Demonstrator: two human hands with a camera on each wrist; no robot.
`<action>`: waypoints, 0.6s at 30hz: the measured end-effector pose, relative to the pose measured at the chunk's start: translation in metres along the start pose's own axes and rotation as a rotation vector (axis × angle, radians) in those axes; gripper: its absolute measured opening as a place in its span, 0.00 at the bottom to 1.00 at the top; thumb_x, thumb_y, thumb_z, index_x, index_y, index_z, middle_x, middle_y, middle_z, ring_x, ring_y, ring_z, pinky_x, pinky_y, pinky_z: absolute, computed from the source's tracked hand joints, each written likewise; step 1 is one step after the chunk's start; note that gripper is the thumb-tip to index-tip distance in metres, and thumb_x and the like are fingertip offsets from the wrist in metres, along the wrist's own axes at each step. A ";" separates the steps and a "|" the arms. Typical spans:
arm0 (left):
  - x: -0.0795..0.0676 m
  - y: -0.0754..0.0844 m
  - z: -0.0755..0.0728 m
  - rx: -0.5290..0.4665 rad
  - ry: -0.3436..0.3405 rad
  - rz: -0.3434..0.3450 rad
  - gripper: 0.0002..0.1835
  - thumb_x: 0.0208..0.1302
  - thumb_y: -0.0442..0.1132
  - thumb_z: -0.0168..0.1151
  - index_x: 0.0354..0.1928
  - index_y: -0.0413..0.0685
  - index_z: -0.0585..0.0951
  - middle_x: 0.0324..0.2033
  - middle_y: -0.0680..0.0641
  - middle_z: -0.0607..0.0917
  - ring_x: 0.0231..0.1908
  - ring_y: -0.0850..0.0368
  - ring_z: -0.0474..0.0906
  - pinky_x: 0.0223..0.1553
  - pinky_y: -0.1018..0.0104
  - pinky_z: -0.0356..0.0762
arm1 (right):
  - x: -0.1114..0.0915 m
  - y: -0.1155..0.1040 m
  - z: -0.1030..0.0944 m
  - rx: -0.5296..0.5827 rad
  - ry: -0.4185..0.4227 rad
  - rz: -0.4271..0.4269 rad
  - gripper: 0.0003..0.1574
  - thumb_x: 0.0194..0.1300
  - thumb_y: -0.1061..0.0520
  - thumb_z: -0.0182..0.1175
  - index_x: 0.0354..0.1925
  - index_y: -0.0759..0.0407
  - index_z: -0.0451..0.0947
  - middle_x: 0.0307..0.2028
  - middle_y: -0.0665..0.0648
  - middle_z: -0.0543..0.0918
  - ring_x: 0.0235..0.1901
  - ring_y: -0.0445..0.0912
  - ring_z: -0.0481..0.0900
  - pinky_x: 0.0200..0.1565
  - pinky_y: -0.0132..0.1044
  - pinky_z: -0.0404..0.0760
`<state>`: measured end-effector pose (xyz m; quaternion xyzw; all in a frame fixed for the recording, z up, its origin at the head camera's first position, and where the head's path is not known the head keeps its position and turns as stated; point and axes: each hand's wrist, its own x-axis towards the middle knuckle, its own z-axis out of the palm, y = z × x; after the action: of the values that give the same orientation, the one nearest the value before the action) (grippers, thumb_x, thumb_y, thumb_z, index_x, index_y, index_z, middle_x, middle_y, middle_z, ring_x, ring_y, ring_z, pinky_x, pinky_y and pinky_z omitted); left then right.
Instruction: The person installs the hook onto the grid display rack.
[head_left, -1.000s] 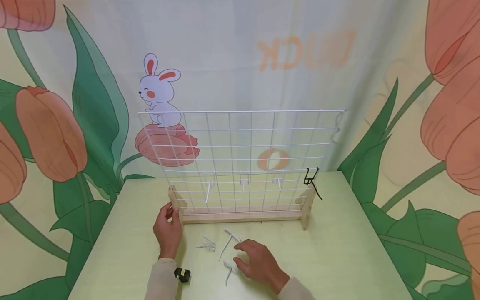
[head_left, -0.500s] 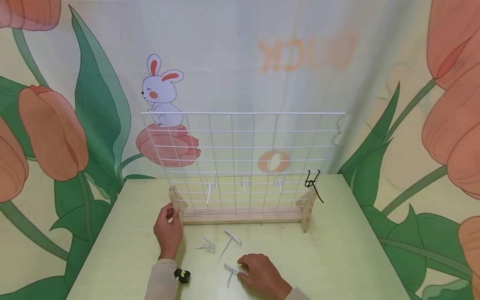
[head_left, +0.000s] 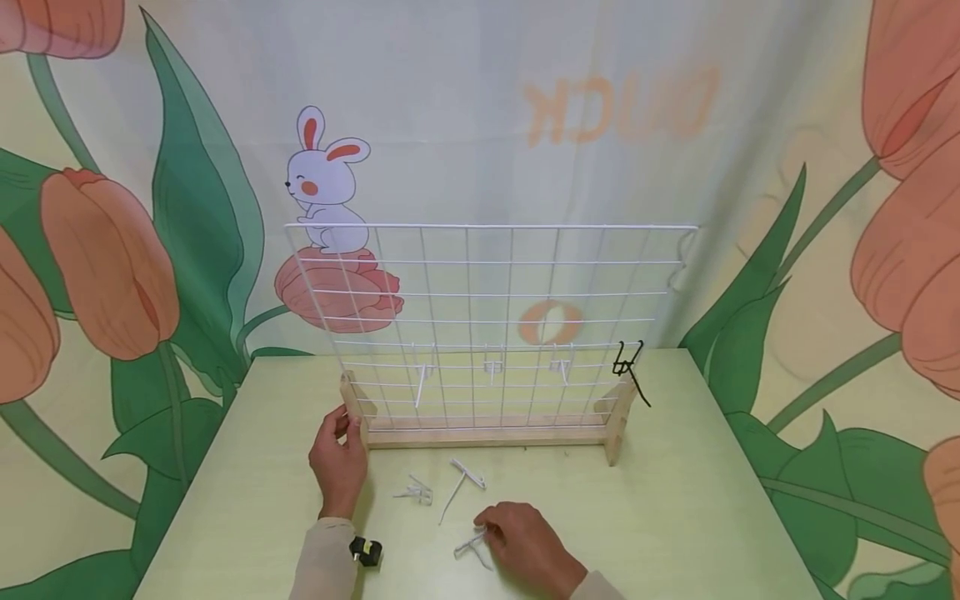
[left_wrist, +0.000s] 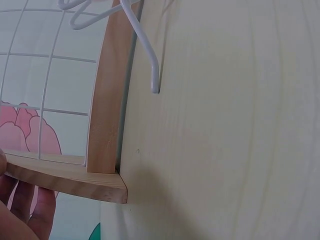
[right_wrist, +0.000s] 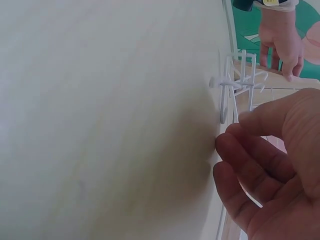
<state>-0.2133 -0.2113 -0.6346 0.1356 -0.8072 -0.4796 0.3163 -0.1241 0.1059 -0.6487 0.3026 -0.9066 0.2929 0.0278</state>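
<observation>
A white hook [head_left: 468,547] is pinched between thumb and fingertips of the right hand [head_left: 531,543], at nine o'clock from that hand, just above the table [head_left: 675,517]. As thin wire, it should be light and stiff, hardly fragile, though its smooth coating may slip; it would be best gripped where prong and back bars meet. From the same hand, loose hooks are seen lying at half past ten [head_left: 468,473] and ten o'clock [head_left: 422,493]. Farther, also toward ten, the wooden end post [head_left: 354,408] is gripped by the left hand [head_left: 339,462]. At twelve, the wire grid [head_left: 512,295] is held upright; it is probably rigid, and best steadied by its wood.
</observation>
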 end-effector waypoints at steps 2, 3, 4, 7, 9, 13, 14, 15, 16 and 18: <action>0.000 0.000 0.000 0.001 0.001 0.003 0.16 0.77 0.37 0.64 0.62 0.43 0.82 0.47 0.39 0.90 0.49 0.43 0.88 0.38 0.95 0.66 | 0.001 0.001 0.001 0.009 0.010 -0.007 0.13 0.70 0.64 0.66 0.46 0.50 0.91 0.36 0.44 0.90 0.36 0.32 0.83 0.41 0.28 0.84; 0.000 0.000 0.000 0.000 0.002 0.006 0.16 0.77 0.36 0.64 0.62 0.43 0.82 0.47 0.38 0.90 0.48 0.43 0.88 0.38 0.95 0.66 | 0.001 0.002 0.001 0.011 0.013 -0.008 0.13 0.70 0.65 0.66 0.45 0.49 0.91 0.36 0.44 0.90 0.36 0.31 0.83 0.41 0.28 0.83; 0.000 0.000 0.000 0.002 0.004 0.008 0.15 0.77 0.37 0.64 0.61 0.43 0.82 0.47 0.38 0.90 0.48 0.43 0.88 0.38 0.95 0.66 | 0.002 0.002 0.001 0.012 0.015 -0.006 0.14 0.70 0.65 0.66 0.45 0.48 0.91 0.36 0.43 0.90 0.36 0.31 0.83 0.41 0.27 0.83; 0.000 0.001 0.000 0.011 0.005 0.011 0.15 0.77 0.37 0.64 0.61 0.43 0.82 0.47 0.39 0.90 0.48 0.43 0.88 0.40 0.89 0.73 | 0.004 0.003 0.001 0.012 0.014 0.007 0.14 0.69 0.64 0.66 0.45 0.46 0.92 0.35 0.41 0.89 0.35 0.29 0.82 0.40 0.26 0.82; 0.000 0.002 0.000 0.019 0.004 0.012 0.15 0.77 0.37 0.64 0.61 0.43 0.83 0.47 0.39 0.90 0.48 0.44 0.88 0.42 0.79 0.82 | 0.005 0.002 0.000 0.012 0.019 0.015 0.14 0.69 0.64 0.67 0.45 0.46 0.91 0.34 0.41 0.89 0.33 0.29 0.80 0.38 0.26 0.81; 0.000 0.002 0.001 0.023 -0.002 0.004 0.16 0.77 0.38 0.63 0.62 0.44 0.82 0.48 0.40 0.90 0.49 0.45 0.88 0.46 0.51 0.89 | 0.002 0.001 -0.005 0.024 0.018 0.043 0.13 0.68 0.62 0.68 0.48 0.50 0.89 0.36 0.44 0.89 0.34 0.31 0.81 0.38 0.29 0.82; 0.000 0.002 0.001 0.023 -0.003 0.001 0.16 0.78 0.38 0.63 0.62 0.44 0.82 0.48 0.40 0.90 0.49 0.45 0.88 0.47 0.48 0.88 | 0.001 0.001 -0.006 0.029 0.009 0.058 0.13 0.68 0.61 0.69 0.49 0.50 0.88 0.36 0.44 0.89 0.34 0.32 0.82 0.39 0.30 0.82; 0.000 0.002 0.001 0.024 -0.003 -0.001 0.16 0.78 0.38 0.63 0.62 0.44 0.82 0.48 0.40 0.90 0.49 0.46 0.88 0.47 0.47 0.88 | 0.000 0.001 -0.007 0.031 -0.001 0.075 0.13 0.67 0.59 0.69 0.50 0.51 0.88 0.36 0.44 0.89 0.35 0.33 0.82 0.39 0.31 0.82; 0.000 0.001 0.001 0.028 -0.003 -0.003 0.16 0.78 0.38 0.63 0.63 0.44 0.82 0.49 0.40 0.90 0.49 0.46 0.88 0.47 0.48 0.89 | -0.001 0.001 -0.007 0.030 -0.011 0.091 0.13 0.67 0.58 0.70 0.50 0.51 0.87 0.36 0.44 0.89 0.36 0.33 0.82 0.40 0.32 0.83; 0.000 0.000 0.001 0.035 -0.002 -0.004 0.16 0.77 0.38 0.63 0.63 0.45 0.82 0.49 0.41 0.90 0.49 0.46 0.88 0.46 0.53 0.89 | -0.004 0.001 -0.008 0.019 -0.030 0.124 0.13 0.67 0.54 0.72 0.50 0.50 0.87 0.36 0.43 0.88 0.36 0.33 0.82 0.40 0.33 0.82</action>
<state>-0.2141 -0.2104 -0.6351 0.1421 -0.8157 -0.4660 0.3119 -0.1229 0.1131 -0.6439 0.2504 -0.9211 0.2980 -0.0070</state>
